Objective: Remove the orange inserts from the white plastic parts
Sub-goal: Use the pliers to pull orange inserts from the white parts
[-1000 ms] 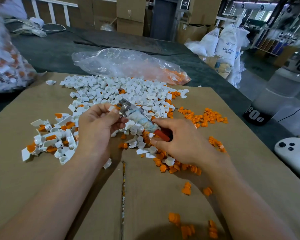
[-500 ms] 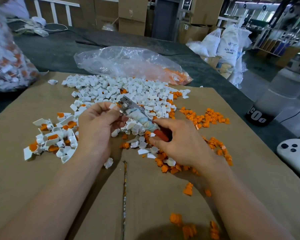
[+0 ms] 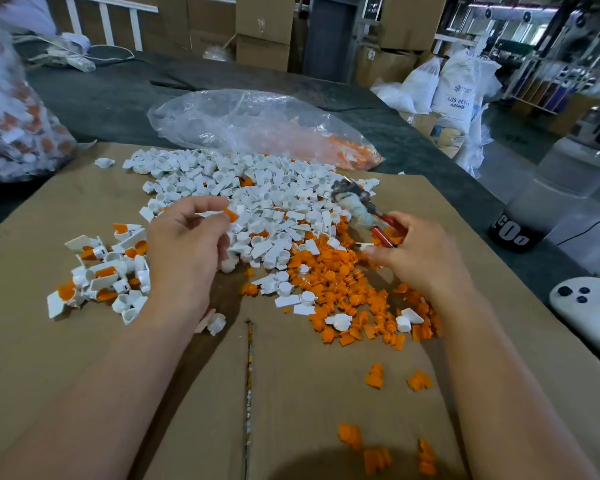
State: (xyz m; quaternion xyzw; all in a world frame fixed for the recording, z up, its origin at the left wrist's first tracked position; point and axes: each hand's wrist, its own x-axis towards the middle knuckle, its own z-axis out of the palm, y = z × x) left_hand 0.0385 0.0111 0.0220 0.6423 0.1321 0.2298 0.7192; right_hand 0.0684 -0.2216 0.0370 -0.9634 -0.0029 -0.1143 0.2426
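My left hand (image 3: 184, 244) pinches a white plastic part with an orange insert (image 3: 224, 214) between thumb and fingers, above the cardboard. My right hand (image 3: 420, 254) grips red-handled pliers (image 3: 357, 206), whose jaws point up and left, apart from the held part. A big pile of emptied white parts (image 3: 257, 188) lies behind the hands. White parts that still hold orange inserts (image 3: 101, 268) lie at the left. Loose orange inserts (image 3: 354, 289) spread under and between the hands.
The work lies on flattened cardboard (image 3: 153, 393) over a dark table. A clear bag with orange inserts (image 3: 257, 126) lies behind the pile, and a full bag of parts (image 3: 11, 116) stands far left. A white controller (image 3: 589, 306) sits at the right edge.
My hands have come apart: the right hand carried the pliers to the right, away from the part in my left hand. The view also shifted, showing more orange inserts.
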